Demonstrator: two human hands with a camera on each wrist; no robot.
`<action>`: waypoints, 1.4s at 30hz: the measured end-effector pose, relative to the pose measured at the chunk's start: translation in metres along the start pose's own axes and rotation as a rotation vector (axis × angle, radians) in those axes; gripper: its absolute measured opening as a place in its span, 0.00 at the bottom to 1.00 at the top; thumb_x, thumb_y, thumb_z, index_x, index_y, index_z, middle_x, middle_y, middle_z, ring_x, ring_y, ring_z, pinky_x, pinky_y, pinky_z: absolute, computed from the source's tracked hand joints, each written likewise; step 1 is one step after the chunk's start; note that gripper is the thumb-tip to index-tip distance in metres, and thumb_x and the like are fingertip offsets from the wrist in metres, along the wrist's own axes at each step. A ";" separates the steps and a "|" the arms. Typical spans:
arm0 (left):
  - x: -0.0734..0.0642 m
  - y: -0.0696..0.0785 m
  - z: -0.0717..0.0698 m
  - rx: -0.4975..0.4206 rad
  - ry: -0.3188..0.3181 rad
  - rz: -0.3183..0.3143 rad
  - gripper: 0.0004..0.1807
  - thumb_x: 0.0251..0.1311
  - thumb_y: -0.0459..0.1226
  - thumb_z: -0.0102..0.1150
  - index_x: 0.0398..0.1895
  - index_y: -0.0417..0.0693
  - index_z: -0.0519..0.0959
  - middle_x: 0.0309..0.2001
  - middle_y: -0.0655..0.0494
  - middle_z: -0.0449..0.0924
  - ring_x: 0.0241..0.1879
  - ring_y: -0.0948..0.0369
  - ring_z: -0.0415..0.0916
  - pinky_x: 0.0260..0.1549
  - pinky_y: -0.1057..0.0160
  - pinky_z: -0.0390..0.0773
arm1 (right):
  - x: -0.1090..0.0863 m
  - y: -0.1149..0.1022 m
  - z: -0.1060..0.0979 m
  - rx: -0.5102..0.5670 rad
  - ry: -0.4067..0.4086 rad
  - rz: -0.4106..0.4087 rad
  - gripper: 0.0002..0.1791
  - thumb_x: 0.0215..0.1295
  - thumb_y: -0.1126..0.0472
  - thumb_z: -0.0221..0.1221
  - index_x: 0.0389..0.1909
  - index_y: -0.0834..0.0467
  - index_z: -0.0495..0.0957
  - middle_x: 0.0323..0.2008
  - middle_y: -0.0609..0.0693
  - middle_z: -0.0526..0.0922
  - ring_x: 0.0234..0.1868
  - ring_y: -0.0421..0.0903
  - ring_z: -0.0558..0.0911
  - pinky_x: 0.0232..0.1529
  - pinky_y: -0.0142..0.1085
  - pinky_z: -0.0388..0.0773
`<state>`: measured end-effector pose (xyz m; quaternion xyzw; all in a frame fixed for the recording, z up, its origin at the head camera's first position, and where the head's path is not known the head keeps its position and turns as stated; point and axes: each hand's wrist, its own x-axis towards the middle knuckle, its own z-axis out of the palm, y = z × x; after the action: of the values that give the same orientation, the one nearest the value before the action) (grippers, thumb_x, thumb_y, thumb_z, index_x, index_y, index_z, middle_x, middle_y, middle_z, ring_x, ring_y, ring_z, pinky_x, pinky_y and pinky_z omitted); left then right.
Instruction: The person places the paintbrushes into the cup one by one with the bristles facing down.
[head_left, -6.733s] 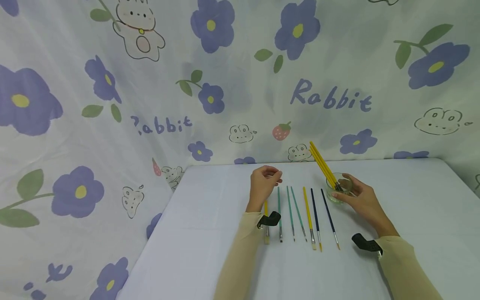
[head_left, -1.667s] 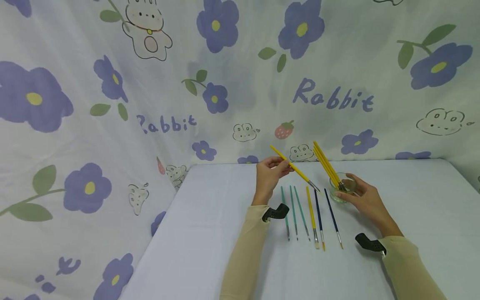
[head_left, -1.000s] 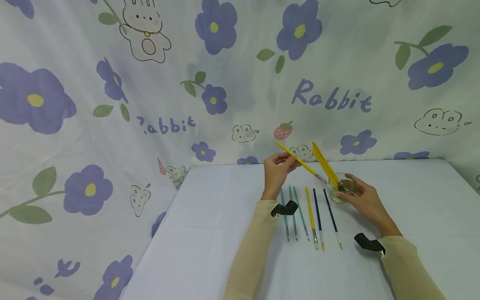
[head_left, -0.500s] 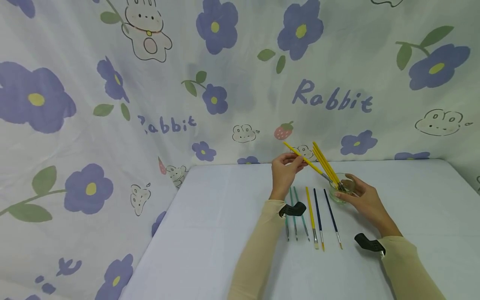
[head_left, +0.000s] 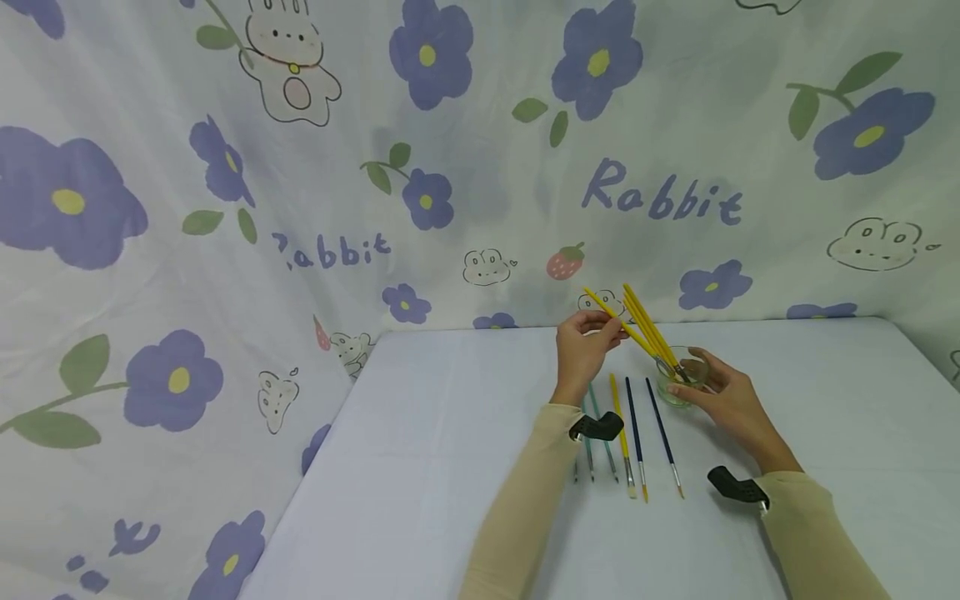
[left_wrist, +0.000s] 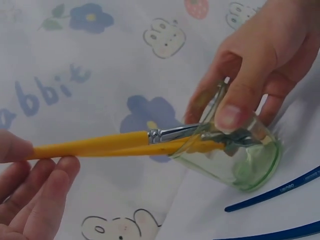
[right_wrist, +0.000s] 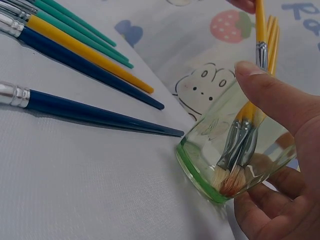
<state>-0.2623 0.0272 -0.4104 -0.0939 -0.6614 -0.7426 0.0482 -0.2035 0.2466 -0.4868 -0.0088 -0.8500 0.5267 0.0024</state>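
My left hand (head_left: 583, 354) pinches a yellow paintbrush (head_left: 636, 337) by its handle, bristle end pointing down to the right. The metal ferrule (left_wrist: 172, 133) of that brush lies at the rim of a clear glass cup (right_wrist: 212, 127). Fingers and thumb of my right hand (head_left: 731, 404) grip this cup, which looks tilted in the wrist views. Several yellow paintbrushes (head_left: 647, 322) lean inside it with their bristles (right_wrist: 230, 181) at the bottom. In the left wrist view the held brush overlaps those in the cup, and its own bristles are hard to make out.
Below the hands, a row of paintbrushes lies on the white table (head_left: 390, 500): teal ones (head_left: 604, 435) partly behind the left forearm, one yellow brush (head_left: 622, 425), and two dark blue ones (head_left: 634, 425). A patterned curtain (head_left: 510, 192) hangs behind the table.
The left hand picked a yellow paintbrush from the left end of the row. It has carried the brush rightward until its ferrule meets the cup's rim. The right hand and cup have stayed put.
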 end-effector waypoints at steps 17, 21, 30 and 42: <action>-0.008 -0.006 0.007 0.054 -0.024 -0.004 0.06 0.66 0.36 0.69 0.41 0.43 0.85 0.38 0.51 0.88 0.38 0.53 0.91 0.40 0.63 0.90 | 0.000 -0.001 0.001 -0.021 -0.004 0.031 0.58 0.62 0.35 0.68 0.84 0.52 0.48 0.75 0.65 0.68 0.78 0.73 0.60 0.72 0.71 0.62; -0.008 -0.008 0.008 0.052 -0.037 0.011 0.07 0.65 0.36 0.69 0.41 0.42 0.85 0.38 0.48 0.88 0.39 0.51 0.91 0.40 0.63 0.90 | 0.001 0.001 0.000 -0.027 -0.002 0.034 0.58 0.62 0.34 0.68 0.84 0.51 0.48 0.75 0.65 0.68 0.77 0.73 0.61 0.72 0.72 0.62; -0.008 -0.005 0.000 0.066 -0.032 0.030 0.08 0.66 0.34 0.67 0.44 0.38 0.85 0.39 0.46 0.88 0.39 0.51 0.91 0.40 0.63 0.90 | 0.001 0.001 0.000 -0.008 -0.005 0.010 0.57 0.63 0.37 0.68 0.83 0.53 0.49 0.74 0.65 0.69 0.77 0.72 0.62 0.72 0.71 0.63; -0.011 -0.008 -0.043 0.099 -0.004 -0.034 0.09 0.65 0.36 0.69 0.42 0.39 0.84 0.37 0.44 0.88 0.28 0.62 0.88 0.34 0.63 0.91 | 0.000 0.002 -0.001 -0.003 -0.009 -0.006 0.57 0.63 0.37 0.68 0.83 0.54 0.49 0.75 0.64 0.69 0.77 0.72 0.62 0.72 0.71 0.62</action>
<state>-0.2567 -0.0151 -0.4247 -0.0816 -0.6988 -0.7096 0.0387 -0.2040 0.2482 -0.4883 -0.0038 -0.8509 0.5253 0.0000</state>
